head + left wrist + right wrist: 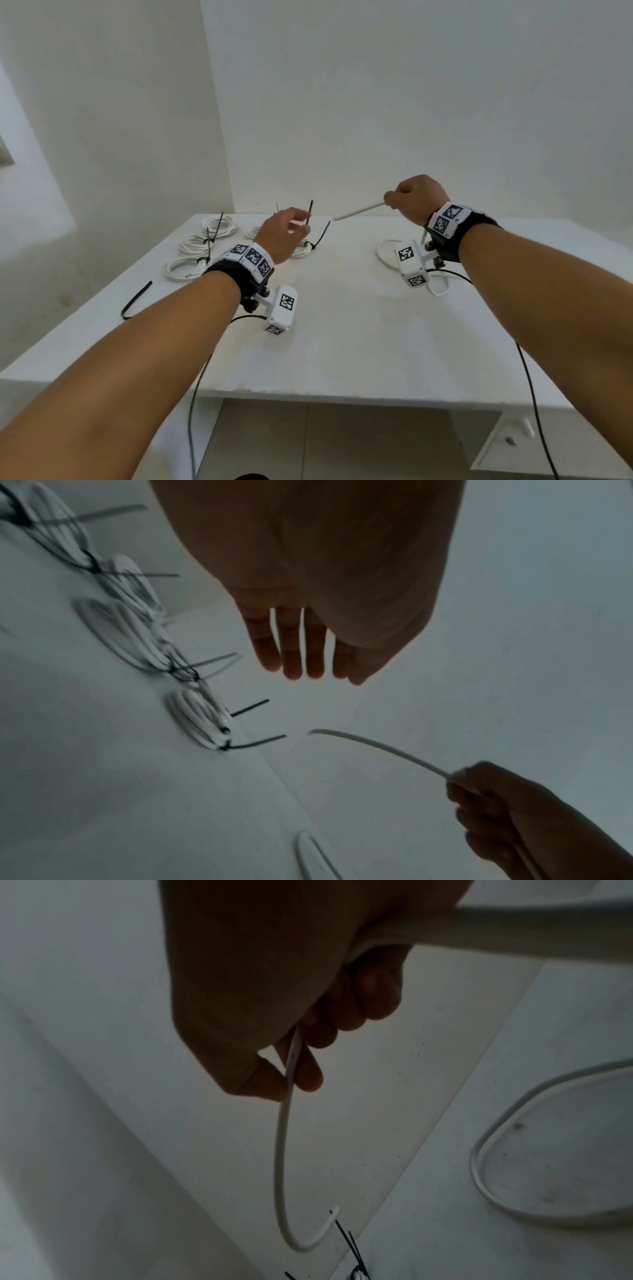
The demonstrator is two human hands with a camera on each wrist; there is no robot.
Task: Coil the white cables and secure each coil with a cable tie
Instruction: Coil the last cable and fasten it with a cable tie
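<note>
While right hand (416, 198) pinches white cable (359, 210) aloft, free end points left toward left hand (284, 233), fingers spread, nearer; rest loops on bench (342, 325), right.

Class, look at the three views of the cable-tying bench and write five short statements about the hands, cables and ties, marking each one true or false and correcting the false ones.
1. The right hand grips the loose white cable near its free end. True.
2. The left hand holds a black tie. False: its fingers are straight and hold nothing.
3. Several tied coils lie on the far left of the table. True.
4. The loose cable is already bundled and tied. False: it trails in an open loop on the table, untied.
5. An unused black tie lies near the table's left edge. True.
</note>
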